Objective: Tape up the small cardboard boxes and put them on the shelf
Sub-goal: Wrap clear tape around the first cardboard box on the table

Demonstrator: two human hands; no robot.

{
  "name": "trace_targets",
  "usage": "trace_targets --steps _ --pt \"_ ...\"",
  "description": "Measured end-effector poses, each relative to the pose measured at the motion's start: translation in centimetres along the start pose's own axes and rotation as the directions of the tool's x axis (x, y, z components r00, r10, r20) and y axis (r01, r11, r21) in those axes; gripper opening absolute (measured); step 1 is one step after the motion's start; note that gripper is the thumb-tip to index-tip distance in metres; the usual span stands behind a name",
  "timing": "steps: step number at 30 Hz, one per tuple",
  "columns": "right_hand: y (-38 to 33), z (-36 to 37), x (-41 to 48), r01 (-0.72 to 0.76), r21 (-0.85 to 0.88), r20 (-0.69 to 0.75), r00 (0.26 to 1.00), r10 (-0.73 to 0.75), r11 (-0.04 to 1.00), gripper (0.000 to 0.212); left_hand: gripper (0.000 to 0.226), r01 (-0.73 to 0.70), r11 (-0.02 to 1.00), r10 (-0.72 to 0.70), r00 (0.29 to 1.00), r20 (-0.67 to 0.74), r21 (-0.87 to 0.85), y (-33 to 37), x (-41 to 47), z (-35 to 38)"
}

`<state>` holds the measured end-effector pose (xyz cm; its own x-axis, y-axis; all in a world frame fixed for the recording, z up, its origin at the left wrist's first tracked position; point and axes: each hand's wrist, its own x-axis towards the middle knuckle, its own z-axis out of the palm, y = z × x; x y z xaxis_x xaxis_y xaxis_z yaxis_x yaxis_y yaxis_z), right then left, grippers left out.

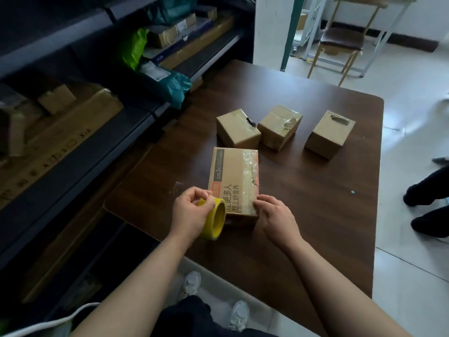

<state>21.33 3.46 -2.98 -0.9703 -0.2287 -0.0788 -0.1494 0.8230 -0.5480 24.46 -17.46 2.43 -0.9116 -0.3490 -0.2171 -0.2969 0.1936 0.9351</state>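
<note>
A printed cardboard box [230, 176] lies flat near the front of the dark wooden table [315, 215], with clear tape along its right side. My left hand [189, 212] grips a yellow tape roll [215, 221] at the box's near left corner. My right hand [274, 216] touches the box's near right corner with its fingertips. Three small plain boxes stand farther back: one on the left [237, 128], one in the middle [279, 126] and one on the right [328, 133].
A dark metal shelf [116, 132] runs along the left, loaded with cardboard boxes and green parcels. A black marker [250, 122] lies between the back boxes. Another person's dark legs [427, 205] are at the right edge. A chair [340, 40] stands beyond the table.
</note>
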Motion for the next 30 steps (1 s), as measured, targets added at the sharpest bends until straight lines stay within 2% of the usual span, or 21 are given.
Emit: trace_targets --steps 3,5,10,13,16,17,20,25,30 --pt "-1.3 -0.3 0.6 -0.109 0.067 0.032 0.994 0.107 0.992 0.038 0.018 -0.086 0.996 0.081 0.988 -0.13 -0.038 0.4 2.1 -1.8" --pt "-2.2 -0.4 1.1 -0.167 0.093 0.064 0.985 0.162 0.982 0.046 0.015 -0.108 0.994 0.109 0.98 -0.169 0.011 0.0 3.7 -2.9" --pt "-3.1 -0.2 1.9 -0.231 0.131 0.067 0.972 0.224 0.964 0.05 0.017 -0.085 0.979 0.113 0.983 -0.146 0.184 -1.7 7.6 -4.3" --pt "-3.1 0.0 2.2 -0.291 0.171 0.048 0.957 0.286 0.941 0.055 0.017 -0.1 0.949 0.119 0.992 -0.046 0.3 -2.0 9.7 -4.3" --pt "-3.3 0.1 2.5 -0.357 0.218 0.025 0.933 0.36 0.908 0.058 0.072 -0.137 0.92 0.095 0.987 0.129 0.368 -1.9 12.2 -4.2" --pt "-3.4 0.2 2.6 -0.375 0.227 0.015 0.924 0.382 0.899 0.056 0.078 -0.156 0.901 0.093 0.981 0.17 0.405 -1.9 13.2 -4.2" --pt "-3.7 0.3 3.0 -0.439 0.252 0.01 0.892 0.452 0.862 0.047 0.072 -0.229 0.795 0.092 0.961 0.261 0.562 -2.5 16.0 -3.9" --pt "-3.9 1.3 3.1 -0.541 0.319 0.016 0.824 0.567 0.778 0.038 0.06 -0.397 0.538 0.083 0.903 0.422 0.744 -3.7 19.0 -3.1" --pt "-4.1 2.1 2.9 -0.624 0.378 -0.013 0.735 0.678 0.684 0.031 0.055 -0.451 0.452 -0.024 0.856 0.516 0.77 -4.0 20.0 -2.3"
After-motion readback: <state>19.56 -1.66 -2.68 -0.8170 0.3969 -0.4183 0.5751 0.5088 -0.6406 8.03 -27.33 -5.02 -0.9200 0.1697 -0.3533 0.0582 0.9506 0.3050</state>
